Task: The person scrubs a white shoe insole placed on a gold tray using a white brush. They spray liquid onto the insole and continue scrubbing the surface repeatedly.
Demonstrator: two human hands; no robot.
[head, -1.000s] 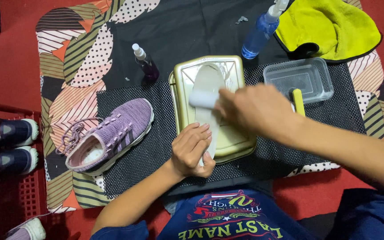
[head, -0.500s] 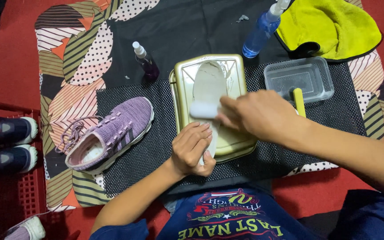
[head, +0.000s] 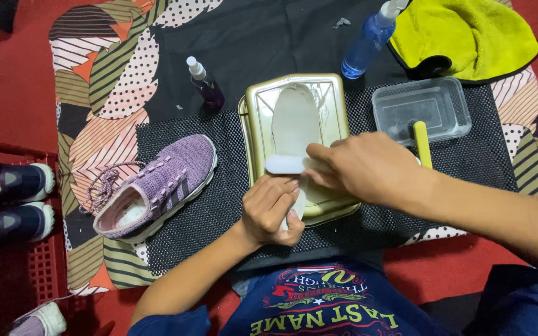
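While our left hand (head: 272, 211) pins the insole's (head: 296, 121) heel in the tray (head: 337, 99), our right hand (head: 368, 168) clasps a white brush (head: 284, 164). Scrubbing seems underway; next we judge firm strokes along the insole.

Home floor, red carpet (head: 7, 74), patterned cloth (head: 104, 93), shoe-cleaning sprays (head: 368, 43)

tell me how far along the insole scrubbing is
Done: the insole is out of the purple sneaker and lies in the metal tray. In hand: the left hand pins its heel end while the right hand holds a white brush across it. Left: the sneaker itself sits untouched beside the tray; the yellow towel lies unused.
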